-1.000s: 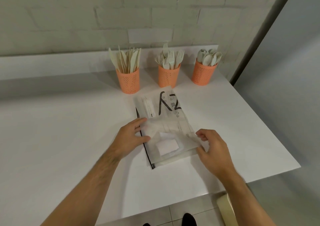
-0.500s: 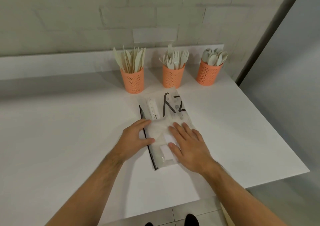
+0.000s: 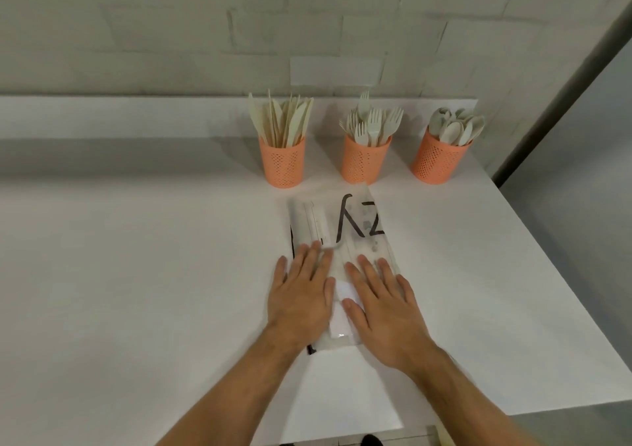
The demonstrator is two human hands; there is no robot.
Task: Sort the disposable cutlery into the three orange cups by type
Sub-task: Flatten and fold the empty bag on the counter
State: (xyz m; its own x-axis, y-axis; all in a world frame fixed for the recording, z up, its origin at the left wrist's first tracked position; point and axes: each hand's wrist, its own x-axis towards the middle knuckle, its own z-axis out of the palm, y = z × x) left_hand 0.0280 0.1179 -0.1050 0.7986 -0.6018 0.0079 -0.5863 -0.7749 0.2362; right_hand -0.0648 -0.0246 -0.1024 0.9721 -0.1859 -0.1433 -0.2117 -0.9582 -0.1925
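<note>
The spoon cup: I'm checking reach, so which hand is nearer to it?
Right. The right hand lies flat on the plastic bag, below-left of the spoon cup; the left hand lies farther left.

Left hand (image 3: pixel 301 295) now flat on bag (image 3: pixel 355 226) (beside the right (image 3: pixel 383 308)).

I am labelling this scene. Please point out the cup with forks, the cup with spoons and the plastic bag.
cup with forks (image 3: pixel 365 161): head view, on its orange perforated wall.
cup with spoons (image 3: pixel 438 161): head view, on its orange wall.
plastic bag (image 3: pixel 355 220): head view, on the printed black lettering.
</note>
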